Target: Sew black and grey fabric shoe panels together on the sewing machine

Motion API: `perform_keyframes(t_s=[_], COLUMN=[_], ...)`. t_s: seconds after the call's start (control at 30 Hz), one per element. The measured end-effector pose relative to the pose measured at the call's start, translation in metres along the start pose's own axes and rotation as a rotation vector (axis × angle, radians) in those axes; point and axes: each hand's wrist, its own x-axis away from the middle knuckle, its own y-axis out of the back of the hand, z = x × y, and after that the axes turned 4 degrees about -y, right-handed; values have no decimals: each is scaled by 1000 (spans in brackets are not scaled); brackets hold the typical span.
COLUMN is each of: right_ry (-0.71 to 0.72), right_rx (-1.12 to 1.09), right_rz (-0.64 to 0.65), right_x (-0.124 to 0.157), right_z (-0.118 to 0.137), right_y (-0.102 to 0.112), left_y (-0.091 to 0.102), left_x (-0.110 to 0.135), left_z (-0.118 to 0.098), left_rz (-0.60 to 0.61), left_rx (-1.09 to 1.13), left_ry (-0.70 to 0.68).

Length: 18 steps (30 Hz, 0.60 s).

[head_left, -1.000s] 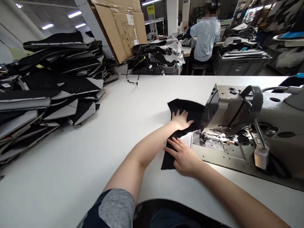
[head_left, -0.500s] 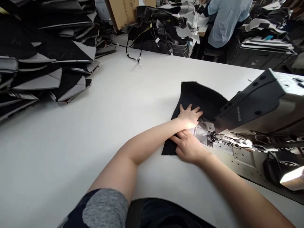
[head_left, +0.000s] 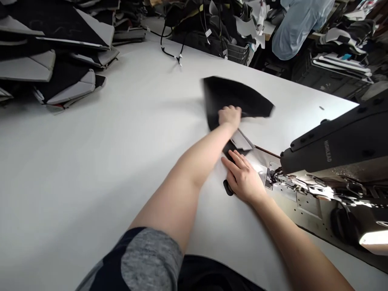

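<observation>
One black fabric piece [head_left: 239, 93] on white table [head_left: 136, 141], left of sewing machine [head_left: 342, 149]. Long axis runs away from right hand [head_left: 245, 178], fingers flat at near end, slightly spread. Left hand [head_left: 230, 116] nearer broad far part, fingers curled; can't tell whether pinching.

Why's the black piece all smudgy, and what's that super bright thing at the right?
Head view: the black piece has smeared edges, probably motion blur; same head view: a lamp glares white beside the sewing machine, and a soft shadow spreads over the white table left of the piece.
</observation>
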Motion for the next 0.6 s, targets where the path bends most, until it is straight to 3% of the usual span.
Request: perform_keyframes(t_s=[0.1, 0.17, 0.23, 0.37, 0.43, 0.5, 0.6], right_ry=[2, 26, 72, 114, 120, 152, 202], right_rx=[-84, -133, -183, -243, -286, -300, -211], right_rz=[-4, -53, -154, -348, -307, -179, -65], right_x=[0, 0, -1, 3, 9, 19, 46], right_z=[-1, -3, -4, -5, -7, -9, -14], right_y=[0, 1, 3, 9, 11, 13, 19], left_y=[11, 19, 27, 45, 51, 53, 48], left_x=[-10, 3, 32, 117, 157, 186, 213], left_z=[54, 77, 83, 65, 58, 58, 64], left_rz=[25, 46, 92, 279, 376, 420, 344], left_rx=[-34, -57, -57, 98, 225, 255, 96], left_ry=[275, 310, 231, 14, -143, -322, -492])
